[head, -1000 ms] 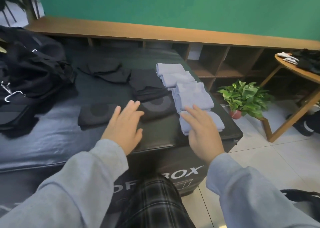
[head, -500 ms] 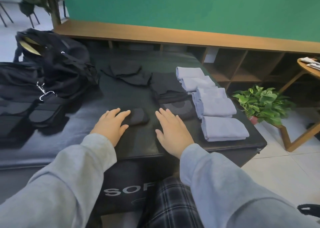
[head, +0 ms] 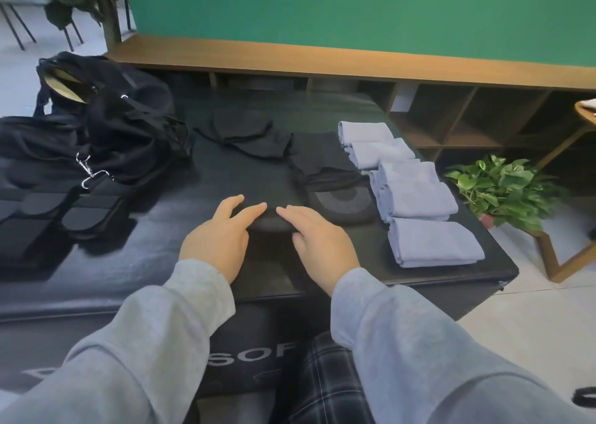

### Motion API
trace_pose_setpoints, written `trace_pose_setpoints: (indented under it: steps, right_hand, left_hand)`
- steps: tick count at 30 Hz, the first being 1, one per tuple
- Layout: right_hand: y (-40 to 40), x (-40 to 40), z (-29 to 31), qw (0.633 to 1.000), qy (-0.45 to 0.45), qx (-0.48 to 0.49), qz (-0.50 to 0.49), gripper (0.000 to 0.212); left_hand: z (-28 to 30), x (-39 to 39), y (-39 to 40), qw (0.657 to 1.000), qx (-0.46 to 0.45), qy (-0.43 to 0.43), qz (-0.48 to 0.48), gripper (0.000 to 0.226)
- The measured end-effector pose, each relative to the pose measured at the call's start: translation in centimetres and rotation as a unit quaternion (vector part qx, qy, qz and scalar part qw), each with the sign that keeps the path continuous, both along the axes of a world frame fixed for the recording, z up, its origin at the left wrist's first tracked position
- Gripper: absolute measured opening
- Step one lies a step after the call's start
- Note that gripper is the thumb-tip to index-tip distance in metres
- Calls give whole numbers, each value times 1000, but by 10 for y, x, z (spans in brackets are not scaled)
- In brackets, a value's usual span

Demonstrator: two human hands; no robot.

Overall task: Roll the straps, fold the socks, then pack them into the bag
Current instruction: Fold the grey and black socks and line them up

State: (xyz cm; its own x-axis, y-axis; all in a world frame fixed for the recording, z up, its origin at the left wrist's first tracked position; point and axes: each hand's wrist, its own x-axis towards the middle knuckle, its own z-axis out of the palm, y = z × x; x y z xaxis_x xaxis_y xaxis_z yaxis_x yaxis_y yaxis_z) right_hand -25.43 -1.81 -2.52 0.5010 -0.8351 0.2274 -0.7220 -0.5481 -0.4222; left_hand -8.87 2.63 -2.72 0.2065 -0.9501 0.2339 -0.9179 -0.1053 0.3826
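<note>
Single head view, wide-angle, looks forward and down over near edge of black padded surface; close above both forearms; green wall far.

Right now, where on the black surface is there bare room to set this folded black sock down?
Bare room lies between the black bag and the loose black socks, running down to the left hand. Another patch sits near the front edge, between the right hand and the nearest blue socks. The right side is crowded with blue stacks and dark socks.
</note>
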Motion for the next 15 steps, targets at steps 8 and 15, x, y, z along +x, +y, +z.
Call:
trace_pose_setpoints:
  steps: [8, 15]
  right_hand:
    - [-19, -32, 15, 993, -108, -33, -30, 52]
    - [-37, -68, 27, 994, -40, -42, -98, 50]
  left_hand:
    - [11, -33, -19, 990, -82, 78, -86, 58]
    - [5, -70, -48, 981, -69, 68, -165, 57]
